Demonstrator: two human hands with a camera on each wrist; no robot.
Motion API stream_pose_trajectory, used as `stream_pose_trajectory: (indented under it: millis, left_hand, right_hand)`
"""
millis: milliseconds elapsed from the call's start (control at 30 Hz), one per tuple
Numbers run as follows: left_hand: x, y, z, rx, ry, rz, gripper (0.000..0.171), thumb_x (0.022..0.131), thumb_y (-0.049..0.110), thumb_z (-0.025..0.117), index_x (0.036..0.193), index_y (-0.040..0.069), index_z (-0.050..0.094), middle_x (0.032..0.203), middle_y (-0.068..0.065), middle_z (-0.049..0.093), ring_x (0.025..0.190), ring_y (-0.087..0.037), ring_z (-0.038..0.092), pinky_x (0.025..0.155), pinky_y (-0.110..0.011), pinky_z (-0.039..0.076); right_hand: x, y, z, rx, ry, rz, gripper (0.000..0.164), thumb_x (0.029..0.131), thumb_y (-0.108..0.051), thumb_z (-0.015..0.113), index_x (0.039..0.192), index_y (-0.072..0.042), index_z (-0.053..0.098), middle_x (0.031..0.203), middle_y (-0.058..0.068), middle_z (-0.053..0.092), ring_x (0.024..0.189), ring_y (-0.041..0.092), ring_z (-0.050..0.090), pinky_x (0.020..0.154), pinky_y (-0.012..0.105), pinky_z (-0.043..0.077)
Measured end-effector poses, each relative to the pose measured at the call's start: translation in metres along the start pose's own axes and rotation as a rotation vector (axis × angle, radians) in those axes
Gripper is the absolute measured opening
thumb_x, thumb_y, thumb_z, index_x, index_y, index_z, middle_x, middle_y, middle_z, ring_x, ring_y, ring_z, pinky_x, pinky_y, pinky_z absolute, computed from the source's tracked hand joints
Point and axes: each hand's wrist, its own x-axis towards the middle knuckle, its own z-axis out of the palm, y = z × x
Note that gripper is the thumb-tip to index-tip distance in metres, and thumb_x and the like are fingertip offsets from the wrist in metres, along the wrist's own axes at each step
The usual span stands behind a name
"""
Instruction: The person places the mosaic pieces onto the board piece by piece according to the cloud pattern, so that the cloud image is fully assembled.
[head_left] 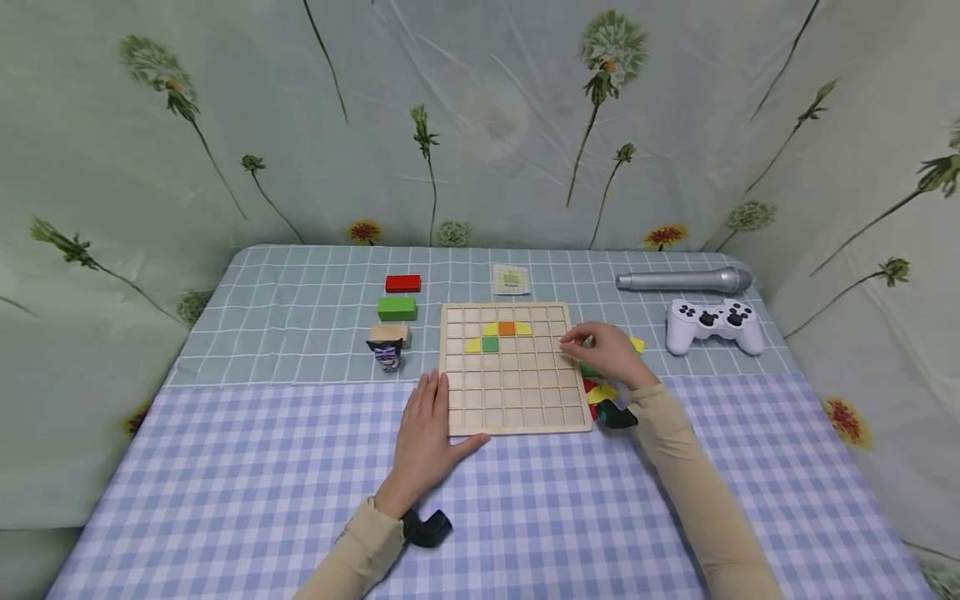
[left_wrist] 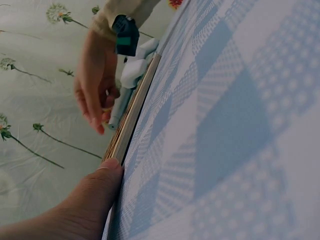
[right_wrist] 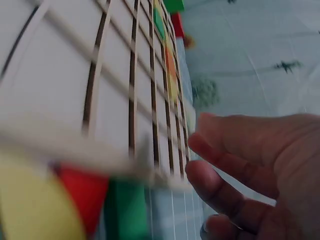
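Beige sleeves (head_left: 693, 487): both forearms are covered, and a black wrist mount (head_left: 427, 529) is worn at the left wrist, another at the right.
Checked cloth (head_left: 525, 517): the near part of the tabletop is covered in blue and white; the far part is covered by a grey-blue cloth with white grid lines (head_left: 292, 333).
Left hand (head_left: 425, 429): its fingers are extended and laid along the left edge of the board, with the thumb spread to the near edge; in the left wrist view the thumb tip is seen touching that edge.
Right hand (head_left: 611, 354): it is held over the board's right edge, fingers bent and tips brought close together; whether a piece is pinched between them cannot be told.
Wooden grid board (head_left: 517, 383): it is laid flat between the hands and divided into square cells.
Set pieces: towards the far side, an orange square (head_left: 507, 328) is flanked by two yellow pieces (head_left: 524, 329); in the next nearer row, a green square (head_left: 491, 344) is placed beside another yellow piece.
Loose pieces: red, yellow (head_left: 602, 392) and green ones are scattered just right of the board, partly hidden by the right hand.
Left of board: a red block (head_left: 402, 284), a green block (head_left: 397, 309), a pale wooden block (head_left: 392, 334) and a small figurine (head_left: 387, 356) are lined up.
Beyond board: a pattern card (head_left: 511, 280) is laid flat.
Far right: a silver microphone (head_left: 675, 281) is placed behind a white game controller (head_left: 714, 327).
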Motion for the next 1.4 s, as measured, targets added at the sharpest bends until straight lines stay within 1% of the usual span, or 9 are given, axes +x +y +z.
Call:
stream_pose_trajectory:
  millis: [200,333,467,600,733,967,1100,1200,1400]
  left_hand:
    - [0.0,-0.001,0.001,0.003,-0.005,-0.001,0.109,0.079,0.066,0.061,0.149,-0.004,0.016,0.155,-0.019,0.014,0.142,-0.031,0.005,0.114,-0.044,0.009]
    - [0.0,-0.001,0.001,0.003,-0.005,-0.004,0.109,0.079,0.067,0.061,0.149,-0.003,0.015,0.155,-0.019,0.013,0.143,-0.031,0.005,0.114,-0.044,0.008]
    - [0.0,-0.001,0.002,0.005,0.001,0.0,0.11,0.079,0.067,0.061,0.15,-0.003,0.015,0.155,-0.018,0.013,0.143,-0.031,0.005,0.114,-0.044,0.009]
    - [-0.001,0.0,0.002,-0.001,0.002,0.009,0.11,0.079,0.067,0.061,0.149,-0.004,0.016,0.155,-0.019,0.014,0.142,-0.032,0.006,0.114,-0.045,0.01]
    - [-0.001,0.0,0.002,0.002,-0.009,0.005,0.109,0.079,0.068,0.059,0.149,-0.004,0.015,0.155,-0.019,0.013,0.142,-0.032,0.006,0.114,-0.045,0.01]
    - [0.0,0.002,0.002,-0.003,-0.008,-0.003,0.109,0.079,0.068,0.059,0.149,-0.003,0.016,0.155,-0.019,0.013,0.142,-0.031,0.005,0.114,-0.044,0.009]
    - [0.0,0.001,0.002,-0.002,-0.017,-0.013,0.109,0.08,0.069,0.058,0.15,-0.002,0.015,0.156,-0.018,0.012,0.143,-0.029,0.004,0.114,-0.044,0.009]
    - [-0.001,0.001,0.002,0.001,-0.012,-0.018,0.109,0.079,0.068,0.059,0.15,-0.002,0.016,0.156,-0.018,0.013,0.143,-0.03,0.005,0.114,-0.044,0.009]
    - [0.0,0.0,0.001,0.011,-0.001,-0.007,0.109,0.079,0.069,0.058,0.149,-0.003,0.017,0.155,-0.019,0.014,0.143,-0.03,0.005,0.114,-0.044,0.009]
  right_hand:
    - [-0.014,0.018,-0.014,-0.052,-0.078,0.006,0.012,0.085,-0.013,0.071,0.094,-0.004,0.072,0.075,0.001,0.057,0.063,0.017,0.046,0.057,0.031,0.038]
    - [-0.021,0.026,-0.019,-0.081,-0.099,-0.039,0.015,0.083,-0.011,0.074,0.095,-0.002,0.072,0.075,0.0,0.055,0.066,0.017,0.044,0.058,0.031,0.037]
    - [-0.025,0.032,-0.021,-0.082,-0.104,-0.09,0.021,0.08,-0.012,0.076,0.098,-0.002,0.073,0.076,0.002,0.054,0.07,0.019,0.045,0.06,0.032,0.037]
    - [-0.028,0.038,-0.018,-0.084,-0.087,-0.083,0.023,0.077,-0.013,0.079,0.098,-0.004,0.074,0.079,0.003,0.056,0.073,0.02,0.047,0.063,0.033,0.039]
    - [-0.029,0.04,-0.014,-0.067,-0.046,-0.066,0.019,0.075,-0.011,0.08,0.091,-0.005,0.071,0.083,0.003,0.059,0.072,0.019,0.048,0.064,0.033,0.041]
    - [-0.033,0.035,-0.015,0.012,0.008,-0.004,0.014,0.076,-0.011,0.079,0.082,-0.009,0.066,0.07,0.001,0.057,0.057,0.018,0.043,0.051,0.029,0.036]
    - [-0.032,0.03,-0.016,0.04,0.062,0.022,0.013,0.079,-0.012,0.078,0.086,-0.007,0.068,0.074,0.002,0.061,0.055,0.017,0.04,0.048,0.027,0.032]
    - [-0.026,0.022,-0.012,0.077,0.089,0.014,0.015,0.081,-0.016,0.077,0.089,-0.006,0.07,0.078,0.003,0.063,0.053,0.016,0.038,0.046,0.026,0.031]
    - [-0.005,0.0,0.005,0.14,0.081,-0.022,0.013,0.08,-0.019,0.078,0.084,-0.009,0.069,0.077,0.001,0.063,0.052,0.017,0.039,0.045,0.028,0.033]
